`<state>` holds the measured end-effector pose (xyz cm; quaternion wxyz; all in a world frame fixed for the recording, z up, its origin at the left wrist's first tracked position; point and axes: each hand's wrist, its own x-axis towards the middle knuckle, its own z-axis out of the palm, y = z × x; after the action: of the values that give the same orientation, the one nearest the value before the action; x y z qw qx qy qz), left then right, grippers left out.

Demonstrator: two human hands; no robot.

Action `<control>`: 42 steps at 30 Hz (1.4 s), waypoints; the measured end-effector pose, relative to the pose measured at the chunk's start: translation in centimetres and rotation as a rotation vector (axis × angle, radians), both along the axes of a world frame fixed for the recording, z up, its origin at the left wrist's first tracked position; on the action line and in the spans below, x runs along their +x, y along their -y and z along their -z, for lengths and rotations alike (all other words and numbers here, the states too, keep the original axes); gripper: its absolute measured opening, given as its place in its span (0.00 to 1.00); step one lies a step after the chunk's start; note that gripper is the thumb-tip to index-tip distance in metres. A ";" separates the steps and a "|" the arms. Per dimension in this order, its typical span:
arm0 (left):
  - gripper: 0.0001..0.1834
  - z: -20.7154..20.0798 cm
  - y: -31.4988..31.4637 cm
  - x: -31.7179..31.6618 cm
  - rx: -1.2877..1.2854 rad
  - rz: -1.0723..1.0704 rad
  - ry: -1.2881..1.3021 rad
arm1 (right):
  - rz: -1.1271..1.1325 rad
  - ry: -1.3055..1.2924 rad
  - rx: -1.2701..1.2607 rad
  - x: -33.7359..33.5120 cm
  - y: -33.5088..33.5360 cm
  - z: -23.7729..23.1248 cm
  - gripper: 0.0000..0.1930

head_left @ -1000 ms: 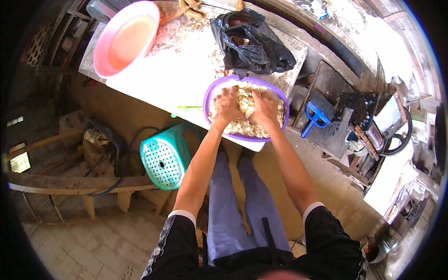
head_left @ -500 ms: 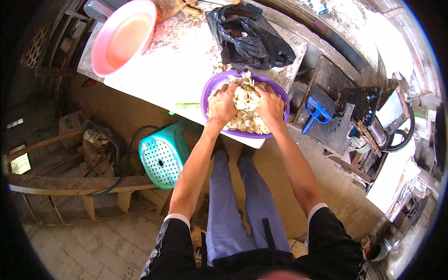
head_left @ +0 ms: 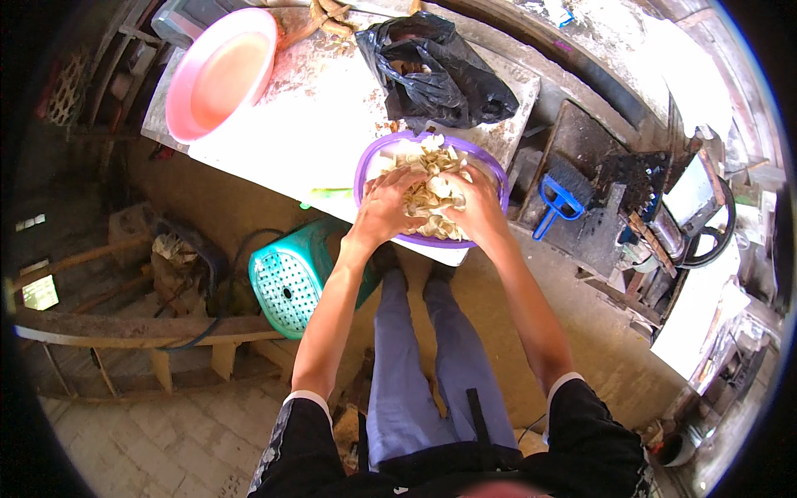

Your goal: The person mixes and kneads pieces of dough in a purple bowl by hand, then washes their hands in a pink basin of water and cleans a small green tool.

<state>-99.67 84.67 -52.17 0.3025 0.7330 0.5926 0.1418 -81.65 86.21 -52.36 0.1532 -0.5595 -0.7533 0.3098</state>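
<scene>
A purple basin [head_left: 504, 168] sits at the near right corner of the white table, heaped with pale, thin slices [head_left: 433, 187] whose exact kind I cannot make out. My left hand [head_left: 386, 202] rests over the left side of the heap, thumb and fingers spread apart. On the opposite side, my right hand [head_left: 476, 202] curves against the slices, its thumb apart from its fingers. Slices show between the two hands. Some fingertips are partly hidden among them, and neither hand has a clear grip on anything.
Behind the basin lies a crumpled black plastic bag [head_left: 440, 79]. A pink basin [head_left: 178, 104] stands at the table's far left. Below the table edge is a teal stool [head_left: 286, 286]. At the right, a blue-handled brush [head_left: 560, 203] lies on a dark surface.
My hands have shifted slightly on the heap. The left one has turned so that its thumb shows near the basin's front, and more slices are visible between and beyond the hands.
</scene>
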 end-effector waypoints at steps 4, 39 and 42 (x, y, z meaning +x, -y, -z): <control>0.34 -1.1 -0.9 -0.6 -0.054 -0.047 0.120 | -0.066 -0.077 0.012 0.8 -0.4 -0.8 0.26; 0.31 0.8 -2.2 1.0 0.083 -0.115 -0.094 | 0.094 -0.089 0.066 -0.2 -1.1 1.5 0.30; 0.31 0.7 -1.5 0.3 0.118 -0.059 -0.073 | 0.041 -0.144 0.093 -0.5 -0.4 -0.1 0.29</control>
<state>-99.37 86.15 -52.88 0.2329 0.7364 0.6151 0.1584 -82.15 86.63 -52.25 0.2393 -0.5432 -0.7424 0.3107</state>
